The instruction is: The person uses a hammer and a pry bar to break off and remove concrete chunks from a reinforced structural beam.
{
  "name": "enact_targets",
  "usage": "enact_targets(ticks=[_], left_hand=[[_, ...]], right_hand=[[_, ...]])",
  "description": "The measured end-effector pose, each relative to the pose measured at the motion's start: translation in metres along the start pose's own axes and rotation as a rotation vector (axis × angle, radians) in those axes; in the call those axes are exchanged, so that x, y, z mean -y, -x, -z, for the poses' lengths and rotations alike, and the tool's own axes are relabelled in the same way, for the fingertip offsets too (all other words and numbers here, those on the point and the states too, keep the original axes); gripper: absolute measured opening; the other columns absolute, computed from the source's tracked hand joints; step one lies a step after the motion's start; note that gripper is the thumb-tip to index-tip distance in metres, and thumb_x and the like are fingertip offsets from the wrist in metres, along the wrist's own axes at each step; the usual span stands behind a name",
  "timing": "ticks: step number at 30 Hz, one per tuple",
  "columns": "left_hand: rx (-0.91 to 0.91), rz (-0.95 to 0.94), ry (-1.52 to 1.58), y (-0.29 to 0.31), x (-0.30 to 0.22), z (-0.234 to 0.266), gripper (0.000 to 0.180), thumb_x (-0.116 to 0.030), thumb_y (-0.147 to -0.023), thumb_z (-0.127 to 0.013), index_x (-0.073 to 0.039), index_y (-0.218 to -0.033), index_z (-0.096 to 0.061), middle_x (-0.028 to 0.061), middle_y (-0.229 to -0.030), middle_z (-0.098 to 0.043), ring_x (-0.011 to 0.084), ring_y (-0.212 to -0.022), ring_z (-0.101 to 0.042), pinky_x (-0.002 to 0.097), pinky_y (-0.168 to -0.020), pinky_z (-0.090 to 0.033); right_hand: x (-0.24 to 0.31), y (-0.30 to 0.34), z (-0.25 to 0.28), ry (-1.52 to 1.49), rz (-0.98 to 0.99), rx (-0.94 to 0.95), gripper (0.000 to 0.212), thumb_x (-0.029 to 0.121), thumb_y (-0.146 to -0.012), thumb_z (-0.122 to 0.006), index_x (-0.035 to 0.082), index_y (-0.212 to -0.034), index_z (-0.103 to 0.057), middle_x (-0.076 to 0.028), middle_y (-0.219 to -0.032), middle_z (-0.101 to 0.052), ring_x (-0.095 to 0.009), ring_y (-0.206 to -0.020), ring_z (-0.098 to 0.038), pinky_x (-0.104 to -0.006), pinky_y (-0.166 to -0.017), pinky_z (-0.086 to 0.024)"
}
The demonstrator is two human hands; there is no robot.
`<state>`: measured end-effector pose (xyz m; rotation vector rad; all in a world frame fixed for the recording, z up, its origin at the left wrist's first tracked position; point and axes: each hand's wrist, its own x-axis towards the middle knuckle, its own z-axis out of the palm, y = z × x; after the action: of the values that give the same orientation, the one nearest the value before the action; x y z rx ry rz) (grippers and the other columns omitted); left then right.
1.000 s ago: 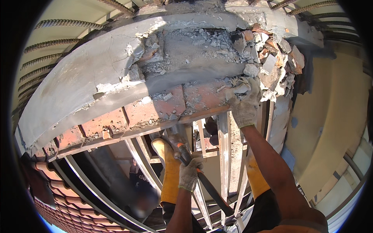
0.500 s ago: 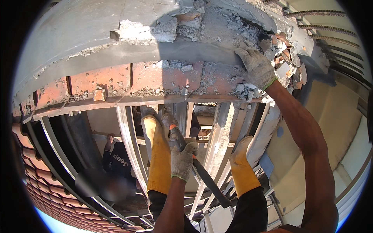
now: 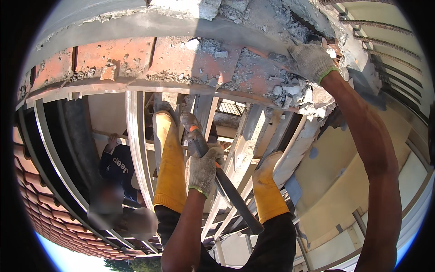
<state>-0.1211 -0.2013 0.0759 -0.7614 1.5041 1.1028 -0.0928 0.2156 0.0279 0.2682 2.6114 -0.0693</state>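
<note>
My left hand (image 3: 204, 170), in a grey knit glove, is closed around the middle of a long-handled hammer (image 3: 239, 201). The hammer's black handle has orange bands; its dusty head points up and away, and its butt lies toward my right leg. In a matching glove, my right hand (image 3: 312, 62) rests on the broken masonry (image 3: 290, 86) at the far right. Its fingers reach leftward over the debris, their tips partly lost in shadow. Loose chunks and crumbs of concrete (image 3: 294, 88) lie beside and below it, on the red tiles (image 3: 174, 56).
My yellow boots (image 3: 170, 167) stand among metal beams (image 3: 138, 149) with gaps between them. Below at left is another person in a dark shirt (image 3: 118, 163). Bare rebar (image 3: 385, 27) juts out at upper right. Roof tiles (image 3: 50, 208) slope away at lower left.
The view has shifted, so the ledge sits higher in the picture. My right hand has moved over the rubble, and some broken pieces beside it no longer show. The hammer stays in my left hand.
</note>
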Motion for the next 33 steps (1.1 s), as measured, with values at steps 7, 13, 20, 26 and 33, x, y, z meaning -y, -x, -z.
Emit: enact_targets(ticks=[7,13,20,26,33], left_hand=[[-0.004,0.004,-0.059,-0.008,0.004,0.001,0.022,-0.018,-0.085,-0.072,-0.003,-0.101,-0.071,0.0024,-0.075,-0.062,0.0136,-0.064,-0.060,0.0300,-0.055,-0.051],[-0.011,-0.006,-0.010,-0.016,0.012,0.009,0.016,-0.012,-0.086,-0.071,-0.002,-0.098,-0.070,0.0041,-0.076,-0.064,0.0143,-0.061,-0.062,0.0278,-0.053,-0.050],[-0.031,-0.015,0.061,-0.017,0.003,0.009,0.015,-0.008,-0.086,-0.073,-0.001,-0.100,-0.070,0.0058,-0.077,-0.067,0.0164,-0.062,-0.064,0.0291,-0.052,-0.051],[0.042,-0.036,0.107,-0.012,-0.008,0.012,0.018,-0.011,-0.087,-0.073,-0.001,-0.102,-0.071,0.0052,-0.077,-0.066,0.0153,-0.064,-0.064,0.0292,-0.053,-0.051],[-0.011,-0.009,0.080,-0.005,-0.006,0.009,0.020,-0.018,-0.094,-0.068,-0.002,-0.106,-0.070,0.0021,-0.077,-0.061,0.0120,-0.063,-0.059,0.0263,-0.054,-0.050]], right_hand=[[-0.005,-0.006,0.007,0.066,-0.033,0.075,0.033,0.036,-0.090,-0.071,0.005,-0.101,-0.068,-0.018,-0.085,-0.072,-0.036,-0.083,-0.073,-0.0490,-0.073,-0.059],[0.009,0.011,-0.008,-0.095,-0.108,-0.102,0.023,0.022,-0.091,-0.064,0.003,-0.103,-0.070,-0.020,-0.098,-0.072,-0.036,-0.093,-0.073,-0.0448,-0.079,-0.060],[0.006,0.018,-0.033,-0.260,-0.628,-0.038,0.024,0.017,-0.094,-0.057,0.003,-0.110,-0.067,-0.022,-0.112,-0.072,-0.040,-0.106,-0.071,-0.0489,-0.088,-0.058],[-0.022,0.005,-0.032,-0.006,-0.454,0.302,0.024,0.017,-0.092,-0.059,0.002,-0.108,-0.068,-0.023,-0.106,-0.074,-0.041,-0.101,-0.072,-0.0497,-0.087,-0.058],[-0.088,0.019,-0.024,0.217,0.114,0.165,0.030,0.027,-0.100,-0.057,0.000,-0.109,-0.065,-0.024,-0.107,-0.069,-0.042,-0.100,-0.069,-0.0509,-0.088,-0.054]])
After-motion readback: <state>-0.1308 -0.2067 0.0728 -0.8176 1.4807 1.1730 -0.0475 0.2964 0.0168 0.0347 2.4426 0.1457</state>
